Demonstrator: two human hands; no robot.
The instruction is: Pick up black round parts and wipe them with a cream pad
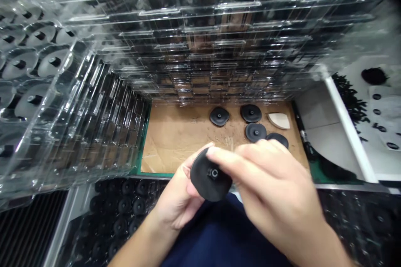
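A black round disc [209,178] with a small metal centre sits between both my hands, low in the middle of the view. My left hand [178,198] cups it from below and behind, fingers closed around its edge. My right hand [269,179] comes from the right, thumb and fingers pinched on the disc's upper rim. Beyond my hands, three similar black discs [219,116] [251,113] [256,132] lie loose on a brown cardboard sheet [175,137]. A fourth one [278,138] is partly hidden behind my right hand.
Tall stacks of clear plastic trays [194,50] wall in the cardboard at the back and left; the left trays [34,71] hold discs. A white wedge piece [278,120] lies by the discs. A tray of black discs [125,204] sits below left. A white bin [344,125] stands right.
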